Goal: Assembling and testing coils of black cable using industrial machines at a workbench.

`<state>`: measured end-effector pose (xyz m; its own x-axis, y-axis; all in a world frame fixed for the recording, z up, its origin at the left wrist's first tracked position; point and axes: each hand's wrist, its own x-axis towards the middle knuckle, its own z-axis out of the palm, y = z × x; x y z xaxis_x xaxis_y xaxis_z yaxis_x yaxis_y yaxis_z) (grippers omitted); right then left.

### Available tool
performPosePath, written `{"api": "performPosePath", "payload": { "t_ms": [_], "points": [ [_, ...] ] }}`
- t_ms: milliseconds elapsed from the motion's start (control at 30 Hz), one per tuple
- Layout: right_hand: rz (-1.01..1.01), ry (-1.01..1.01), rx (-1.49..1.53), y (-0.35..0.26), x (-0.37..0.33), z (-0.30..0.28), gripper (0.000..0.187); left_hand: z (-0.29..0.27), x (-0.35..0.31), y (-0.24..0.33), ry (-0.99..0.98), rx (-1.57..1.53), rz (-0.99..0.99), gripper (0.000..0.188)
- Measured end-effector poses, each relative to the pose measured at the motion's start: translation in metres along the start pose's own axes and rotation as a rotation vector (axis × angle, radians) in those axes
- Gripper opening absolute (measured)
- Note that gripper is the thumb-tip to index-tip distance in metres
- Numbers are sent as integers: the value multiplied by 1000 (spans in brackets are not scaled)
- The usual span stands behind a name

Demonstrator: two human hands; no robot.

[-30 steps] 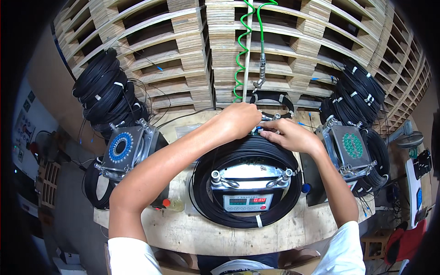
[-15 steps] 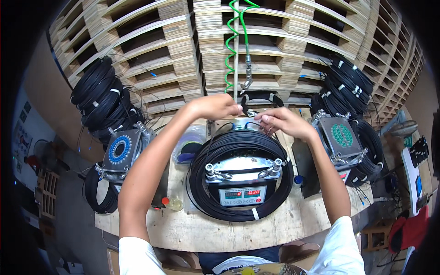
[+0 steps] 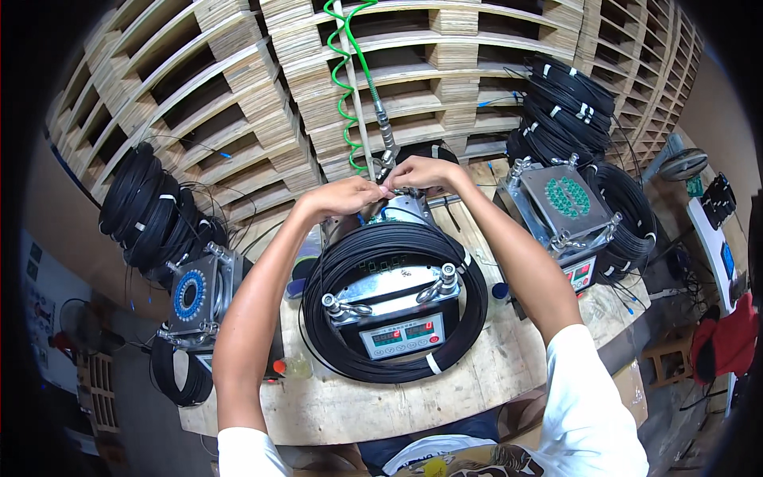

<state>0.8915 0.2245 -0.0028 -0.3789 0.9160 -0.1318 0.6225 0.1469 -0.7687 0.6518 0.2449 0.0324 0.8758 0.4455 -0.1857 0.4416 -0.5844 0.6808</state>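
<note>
My left hand (image 3: 347,196) and my right hand (image 3: 427,172) meet at the far side of the middle machine, fingertips almost touching. Both are closed in a pinch; whatever is between the fingers is too small to make out. Just below them is a silver metal plate (image 3: 405,210) with blue-tipped cable ends by it. A large coil of black cable (image 3: 315,318) lies around the machine, tied with white bands. Inside the coil sits the machine's metal clamp frame (image 3: 389,296), above a control panel (image 3: 404,337) with lit red digits.
Similar machines stand left, with a ring of blue connectors (image 3: 189,295), and right, with green connectors (image 3: 567,197). Black cable coils pile up behind both. A green spiral air hose (image 3: 334,75) hangs behind my hands, before stacked pallets (image 3: 445,56). A small red-capped bottle (image 3: 297,366) is on the table.
My hands, apart before, have come together behind the machine, the right one moving left and its fingers closing. The whole view has tilted and shifted a little.
</note>
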Motion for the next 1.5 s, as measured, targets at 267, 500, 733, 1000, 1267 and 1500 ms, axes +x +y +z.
{"api": "performPosePath", "payload": {
  "t_ms": [267, 500, 733, 1000, 1267, 1500],
  "points": [
    [259, 100, 398, -3, -7, 5, 24, 1, -1, 4, -11, 34, -36, 48],
    [188, 168, 834, 15, -20, 9, 19, 6, -1, 22, -34, -3, -79, 47],
    [104, 390, 1003, 21, -35, 24, 22, 12, 14, 4, -36, 26, -8, 45],
    [-33, 294, 1155, 45, -47, 26, 35, 10, 16, 8, -116, 96, 6, 46],
    [205, 371, 1054, 28, -54, 32, 43, 9, 13, 7, -86, 139, -59, 45],
    [82, 360, 958, 50, -42, 31, 41, 12, 24, -1, -66, 120, -17, 48]
  ]
}}
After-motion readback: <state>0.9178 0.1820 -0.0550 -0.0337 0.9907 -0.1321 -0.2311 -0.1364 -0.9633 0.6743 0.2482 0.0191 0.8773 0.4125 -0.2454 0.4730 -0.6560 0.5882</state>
